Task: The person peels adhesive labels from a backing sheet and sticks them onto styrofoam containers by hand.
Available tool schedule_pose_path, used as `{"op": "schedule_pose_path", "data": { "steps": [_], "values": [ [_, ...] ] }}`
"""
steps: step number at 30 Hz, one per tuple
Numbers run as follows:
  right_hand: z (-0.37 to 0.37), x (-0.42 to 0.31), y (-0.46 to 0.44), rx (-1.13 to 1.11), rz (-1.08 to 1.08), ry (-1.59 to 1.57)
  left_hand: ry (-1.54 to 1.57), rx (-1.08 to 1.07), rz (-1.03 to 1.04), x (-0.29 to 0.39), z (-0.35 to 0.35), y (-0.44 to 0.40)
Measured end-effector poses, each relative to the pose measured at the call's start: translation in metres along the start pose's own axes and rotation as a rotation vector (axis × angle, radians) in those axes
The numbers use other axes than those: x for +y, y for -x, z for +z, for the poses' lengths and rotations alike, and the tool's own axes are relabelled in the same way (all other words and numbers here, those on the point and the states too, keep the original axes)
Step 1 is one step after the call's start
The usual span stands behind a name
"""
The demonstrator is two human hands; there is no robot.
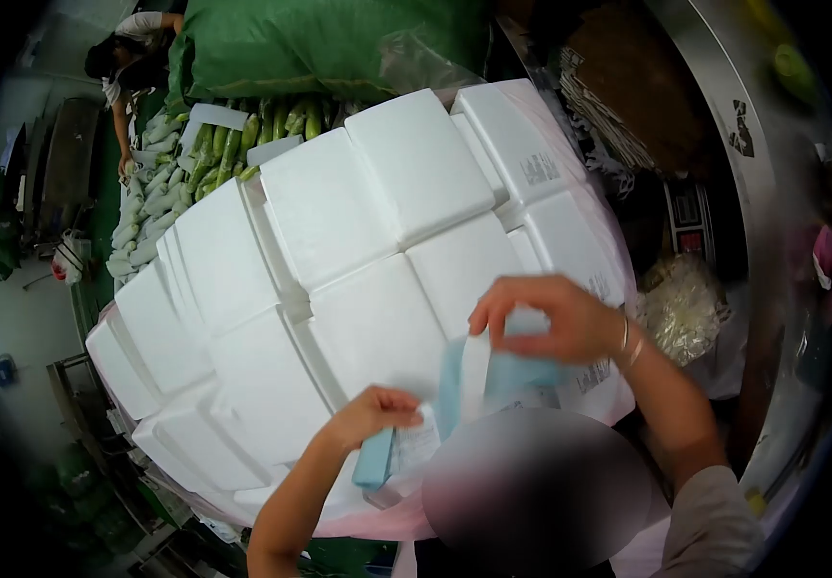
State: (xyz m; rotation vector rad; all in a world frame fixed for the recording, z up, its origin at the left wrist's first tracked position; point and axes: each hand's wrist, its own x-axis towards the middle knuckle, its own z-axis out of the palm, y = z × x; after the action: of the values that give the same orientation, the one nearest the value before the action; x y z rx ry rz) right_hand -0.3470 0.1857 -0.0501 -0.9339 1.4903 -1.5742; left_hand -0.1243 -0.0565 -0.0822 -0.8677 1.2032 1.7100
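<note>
Well — the white strip hangs pinched from the right fingers.

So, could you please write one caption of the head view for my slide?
Left hand and right hand handling blue-and-white material over white blocks, green vegetables beyond.

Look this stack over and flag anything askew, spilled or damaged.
The white blocks stand out: they sit unevenly, with gaps between some. No spill shows. The light-blue item between the left hand and right hand is blurred, so damage there cannot be told.
</note>
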Motion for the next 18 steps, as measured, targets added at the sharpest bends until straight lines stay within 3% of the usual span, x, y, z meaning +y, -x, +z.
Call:
{"op": "schedule_pose_path", "data": {
  "steps": [3,10,14,16,18],
  "values": [
    [-0.048,0.043,-0.054,0.083,0.168,-0.175,-0.193,-0.047,-0.136,-0.060,-0.004,0.014],
    [-0.101,0.143,-0.181,0.255,0.473,0.705,0.026,-0.143,-0.227,-0.110,0.016,0.037],
    [-0.099,0.186,-0.189,0.364,0.481,0.910,0.012,-0.124,-0.221,-0.129,0.020,0.030],
    [-0.095,0.192,-0.179,0.687,0.421,0.887,0.048,-0.126,-0.205,-0.135,0.020,0.031],
    [-0.084,0.199,-0.182,0.707,0.325,0.994,0.076,-0.118,-0.186,-0.134,0.022,0.035]
  ]
}}
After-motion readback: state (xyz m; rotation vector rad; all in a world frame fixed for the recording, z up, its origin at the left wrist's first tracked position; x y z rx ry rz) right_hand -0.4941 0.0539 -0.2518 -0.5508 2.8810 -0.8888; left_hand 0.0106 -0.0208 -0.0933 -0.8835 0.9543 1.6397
